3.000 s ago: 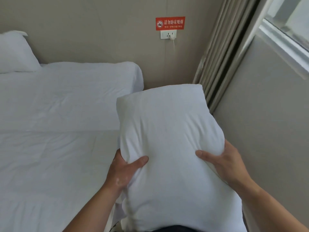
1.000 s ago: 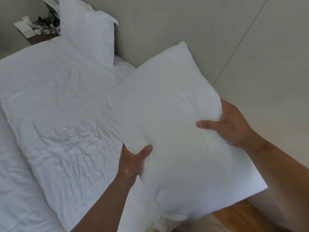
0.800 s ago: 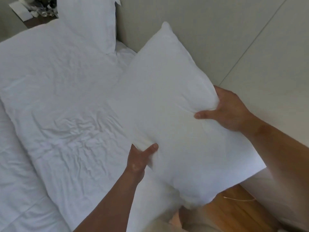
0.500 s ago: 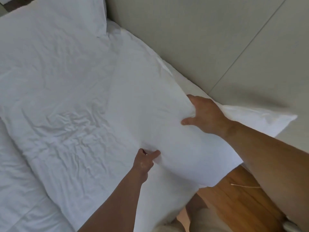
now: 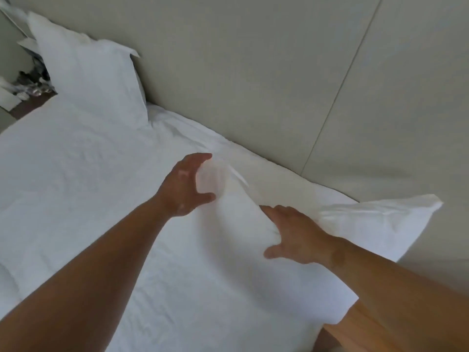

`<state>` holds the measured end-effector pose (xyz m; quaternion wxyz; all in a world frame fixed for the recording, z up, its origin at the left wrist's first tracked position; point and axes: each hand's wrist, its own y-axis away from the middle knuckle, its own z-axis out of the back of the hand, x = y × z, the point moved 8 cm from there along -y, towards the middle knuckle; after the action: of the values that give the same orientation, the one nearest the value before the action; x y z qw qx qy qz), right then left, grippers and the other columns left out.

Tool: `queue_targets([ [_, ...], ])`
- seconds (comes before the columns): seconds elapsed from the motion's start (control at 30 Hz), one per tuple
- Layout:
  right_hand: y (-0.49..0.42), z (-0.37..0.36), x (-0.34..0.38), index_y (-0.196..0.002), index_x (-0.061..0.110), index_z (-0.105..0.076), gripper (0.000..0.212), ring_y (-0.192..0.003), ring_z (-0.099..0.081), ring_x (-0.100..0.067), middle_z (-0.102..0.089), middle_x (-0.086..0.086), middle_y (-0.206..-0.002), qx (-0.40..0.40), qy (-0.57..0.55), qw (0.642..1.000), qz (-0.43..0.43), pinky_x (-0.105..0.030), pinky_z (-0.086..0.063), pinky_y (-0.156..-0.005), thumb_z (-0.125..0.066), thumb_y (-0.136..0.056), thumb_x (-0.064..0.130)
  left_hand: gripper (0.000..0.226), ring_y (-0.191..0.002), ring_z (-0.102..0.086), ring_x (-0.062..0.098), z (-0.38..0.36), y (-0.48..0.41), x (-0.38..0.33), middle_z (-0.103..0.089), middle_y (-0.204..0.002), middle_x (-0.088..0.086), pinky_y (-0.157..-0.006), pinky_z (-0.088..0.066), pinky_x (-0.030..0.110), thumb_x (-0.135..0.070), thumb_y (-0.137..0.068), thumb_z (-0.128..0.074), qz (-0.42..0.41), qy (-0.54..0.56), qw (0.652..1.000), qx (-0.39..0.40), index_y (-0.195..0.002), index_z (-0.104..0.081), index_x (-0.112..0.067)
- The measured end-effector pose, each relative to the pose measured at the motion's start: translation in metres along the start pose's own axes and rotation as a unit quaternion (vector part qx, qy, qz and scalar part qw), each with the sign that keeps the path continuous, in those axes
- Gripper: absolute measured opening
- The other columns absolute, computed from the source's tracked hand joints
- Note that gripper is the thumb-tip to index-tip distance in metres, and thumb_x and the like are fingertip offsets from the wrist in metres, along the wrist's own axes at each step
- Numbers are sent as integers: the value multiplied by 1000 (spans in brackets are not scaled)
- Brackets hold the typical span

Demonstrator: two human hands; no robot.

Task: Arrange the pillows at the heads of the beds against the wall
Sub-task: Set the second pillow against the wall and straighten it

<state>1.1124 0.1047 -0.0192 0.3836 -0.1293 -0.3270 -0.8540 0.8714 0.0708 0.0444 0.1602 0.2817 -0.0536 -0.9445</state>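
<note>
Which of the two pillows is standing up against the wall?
The far pillow, at the bed's upper left corner, stands propped against the wall. The near pillow, under both hands, lies low on the bed.

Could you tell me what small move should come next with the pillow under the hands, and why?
Probably tip the near pillow up against the wall. It lies flat on the bed, while the far pillow already leans upright there. The left hand and right hand are open around its edge.
</note>
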Motion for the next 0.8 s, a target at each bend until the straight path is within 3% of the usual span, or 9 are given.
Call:
queue_targets([
  [0.1,11,2,0,-162,35,-20,111,-118,-45,-16,-52,4,-134,43,-10,999,4,-34,-44,-100,-84,-72,53,121,-163,-6,19,-17,-37,-26,-17,-175,-13,-132,-8,44,-62,-65,-89,-80,-268,945,171,-165,-25,-36],
  [0.2,19,11,-19,-160,26,-26,118,-126,-44,-19,-49,1,-141,60,7,997,-50,-37,-47,-103,-89,-64,54,134,-163,0,14,-47,-48,-12,-20,-172,-19,-127,6,60,-68,-58,-88,-40,-380,874,300,-166,-12,-42],
  [0.23,22,14,-29,-154,21,-34,114,-126,-47,-22,-51,-1,-139,66,26,995,-69,-36,-46,-102,-90,-61,56,133,-162,-9,13,-53,-51,-10,-28,-170,-17,-126,2,59,-67,-58,-88,-37,-390,868,306,-165,-14,-42],
  [0.3,30,22,-47,-126,19,-52,93,-106,-58,-23,-62,1,-116,78,47,990,-104,-33,-49,-86,-90,-54,62,126,-153,-33,15,-57,-57,-11,-41,-162,-14,-121,-20,50,-67,-58,-88,-57,-424,856,290,-163,-23,-41],
  [0.37,38,24,-64,-110,22,-55,83,-86,-60,-18,-65,4,-95,103,59,985,-129,-32,-50,-75,-89,-49,66,117,-143,-44,16,-55,-61,-8,-47,-154,-14,-109,-32,42,-67,-58,-87,-68,-447,849,275,-158,-33,-42],
  [0.5,54,27,-98,-109,36,-53,85,-88,-58,-13,-66,10,-92,117,93,976,-157,-39,-42,-92,-81,-40,76,97,-136,-49,16,-39,-63,14,-56,-145,-16,-103,-36,42,-62,-59,-84,-41,-465,841,273,-146,-44,-45],
  [0.63,76,29,-134,-132,37,-45,109,-93,-60,-18,-64,7,-101,74,65,976,-194,-39,-55,-85,-84,-36,70,73,-100,-60,18,-33,-61,30,-68,-106,-13,-90,-32,41,-59,-65,-79,-14,-472,847,245,-129,-49,-41],
  [0.7,87,26,-149,-122,34,-49,94,-88,-61,-19,-64,6,-92,30,54,972,-228,-40,-56,-80,-83,-42,69,62,-90,-62,20,-38,-59,26,-66,-93,-11,-86,-32,40,-61,-71,-73,-24,-487,848,208,-124,-51,-37],
  [0.8,96,18,-159,-101,29,-55,65,-84,-60,-20,-61,4,-87,-15,47,962,-270,-40,-56,-78,-80,-55,67,52,-102,-71,20,-51,-56,14,-73,-104,-8,-85,-34,38,-61,-82,-65,-44,-511,841,170,-123,-53,-34],
])
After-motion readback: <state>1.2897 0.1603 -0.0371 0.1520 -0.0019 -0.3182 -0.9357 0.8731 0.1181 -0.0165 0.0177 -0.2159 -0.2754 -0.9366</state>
